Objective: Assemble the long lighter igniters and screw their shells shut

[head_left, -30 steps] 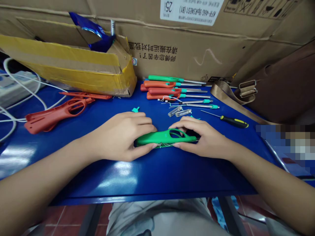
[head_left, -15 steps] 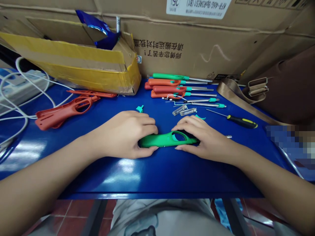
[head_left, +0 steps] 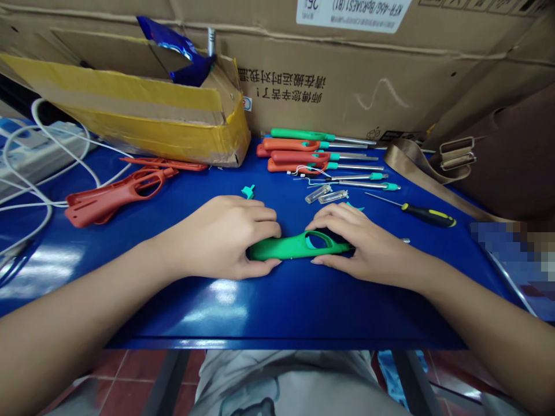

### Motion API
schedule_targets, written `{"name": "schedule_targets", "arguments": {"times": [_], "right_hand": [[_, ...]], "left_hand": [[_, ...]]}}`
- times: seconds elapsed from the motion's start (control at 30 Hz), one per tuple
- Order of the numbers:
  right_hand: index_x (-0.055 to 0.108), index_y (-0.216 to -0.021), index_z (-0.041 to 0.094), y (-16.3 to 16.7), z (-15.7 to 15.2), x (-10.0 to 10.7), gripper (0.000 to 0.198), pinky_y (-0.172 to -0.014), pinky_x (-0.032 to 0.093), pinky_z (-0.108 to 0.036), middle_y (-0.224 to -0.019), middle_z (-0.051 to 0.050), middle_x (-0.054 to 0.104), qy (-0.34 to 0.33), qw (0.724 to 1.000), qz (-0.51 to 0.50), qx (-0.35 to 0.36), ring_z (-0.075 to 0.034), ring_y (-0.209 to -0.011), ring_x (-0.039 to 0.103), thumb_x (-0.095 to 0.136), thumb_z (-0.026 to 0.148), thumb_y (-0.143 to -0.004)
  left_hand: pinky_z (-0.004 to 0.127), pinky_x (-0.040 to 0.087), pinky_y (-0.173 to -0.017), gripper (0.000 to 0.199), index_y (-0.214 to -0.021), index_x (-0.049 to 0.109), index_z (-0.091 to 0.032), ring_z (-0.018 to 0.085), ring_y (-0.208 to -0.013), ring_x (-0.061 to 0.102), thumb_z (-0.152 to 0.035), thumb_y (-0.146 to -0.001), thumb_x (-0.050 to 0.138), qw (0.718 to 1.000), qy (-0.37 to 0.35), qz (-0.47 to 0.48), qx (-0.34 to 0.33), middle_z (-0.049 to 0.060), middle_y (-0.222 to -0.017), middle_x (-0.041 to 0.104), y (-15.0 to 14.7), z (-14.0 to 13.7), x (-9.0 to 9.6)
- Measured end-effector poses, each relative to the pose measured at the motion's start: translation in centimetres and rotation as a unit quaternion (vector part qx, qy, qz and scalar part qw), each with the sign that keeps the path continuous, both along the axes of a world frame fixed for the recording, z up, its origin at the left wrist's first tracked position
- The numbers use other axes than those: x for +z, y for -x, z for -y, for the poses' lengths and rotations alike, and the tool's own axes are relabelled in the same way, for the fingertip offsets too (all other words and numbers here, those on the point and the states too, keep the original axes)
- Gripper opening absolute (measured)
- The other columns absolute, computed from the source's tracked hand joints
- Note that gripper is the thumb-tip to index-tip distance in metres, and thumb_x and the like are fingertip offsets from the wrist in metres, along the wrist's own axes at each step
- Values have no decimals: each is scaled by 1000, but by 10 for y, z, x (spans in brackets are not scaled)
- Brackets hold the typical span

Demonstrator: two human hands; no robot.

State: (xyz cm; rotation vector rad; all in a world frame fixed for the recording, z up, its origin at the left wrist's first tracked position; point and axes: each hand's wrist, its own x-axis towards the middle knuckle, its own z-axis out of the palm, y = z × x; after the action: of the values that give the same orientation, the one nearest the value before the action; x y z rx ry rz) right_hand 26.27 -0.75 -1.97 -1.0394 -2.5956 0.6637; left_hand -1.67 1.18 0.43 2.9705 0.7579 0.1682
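Observation:
A green lighter casing (head_left: 284,248) with an oval opening lies crosswise on the blue table, a teal part showing inside the opening. My left hand (head_left: 229,237) is closed around its left end, thumb along the near side and fingers over the far side. Its right end sits in the grip of my right hand (head_left: 359,240), whose palm hides the tip. A small teal trigger piece (head_left: 248,191) rests beyond my left hand. Just past my right hand are clear fuel tanks (head_left: 333,197) and metal lighter tubes (head_left: 364,184) with teal ends and thin white wires.
Several assembled lighters (head_left: 299,144) lie at the back. Red casing halves (head_left: 113,199) are at left, near white cables (head_left: 43,202). A screwdriver (head_left: 427,215) lies at right, by a brown strap (head_left: 416,167). A yellow-taped carton (head_left: 173,133) stands at back left.
The whole view has shifted slightly, with things appearing a little further right. Both hands keep their hold on the green casing, with no other clear movement.

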Motion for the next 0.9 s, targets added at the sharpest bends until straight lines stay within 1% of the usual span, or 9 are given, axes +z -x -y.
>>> {"name": "schedule_targets", "arguments": {"times": [0.1, 0.2, 0.37, 0.5, 0.8, 0.9], "right_hand": [[58, -123, 27, 1, 1, 1, 36, -103, 43, -47, -123, -9, 59, 0, 1000, 5, -2, -27, -120, 53, 68, 43, -94], [58, -127, 26, 2, 2, 2, 39, -104, 43, -47, -126, -9, 59, 2, 1000, 7, -4, -27, -122, 53, 68, 44, -94], [59, -128, 27, 1, 3, 2, 32, -106, 42, -45, -126, -8, 58, -1, 1000, -1, 0, -25, -122, 52, 63, 37, -98], [60, -127, 27, 2, 3, 2, 31, -104, 44, -46, -125, -9, 58, -1, 1000, -4, -3, -26, -122, 52, 62, 38, -98], [59, -127, 26, 3, 5, -1, 32, -101, 47, -45, -121, -9, 59, 1, 1000, -19, -7, -25, -117, 55, 65, 36, -97], [58, -127, 24, 4, 6, -1, 32, -98, 48, -46, -121, -10, 59, -10, 1000, 3, -9, -27, -115, 56, 63, 37, -98]], "left_hand": [[34, 49, -75, 26, -97, 72, -21, 21, -83, 67, -45, -91, 63, 1000, 3, -2, 2, 3, -91, 72, 0, 0, 0], [34, 48, -74, 26, -98, 72, -21, 22, -82, 66, -45, -92, 63, 1000, 3, -6, 3, 3, -90, 71, 0, 1, 0], [33, 47, -73, 26, -98, 72, -21, 21, -79, 66, -45, -91, 64, 1000, 1, 0, 2, 3, -87, 71, 2, 1, 0], [34, 47, -73, 27, -98, 72, -21, 21, -80, 66, -45, -91, 63, 1000, -6, 2, 2, 3, -87, 71, 2, 1, -1], [33, 48, -74, 24, -98, 70, -20, 21, -83, 67, -42, -95, 62, 999, 32, -16, 17, 3, -90, 70, 1, 6, 6], [32, 48, -73, 22, -97, 69, -20, 20, -83, 66, -41, -95, 62, 999, 39, -17, 17, 2, -90, 69, 0, 8, 7]]}}
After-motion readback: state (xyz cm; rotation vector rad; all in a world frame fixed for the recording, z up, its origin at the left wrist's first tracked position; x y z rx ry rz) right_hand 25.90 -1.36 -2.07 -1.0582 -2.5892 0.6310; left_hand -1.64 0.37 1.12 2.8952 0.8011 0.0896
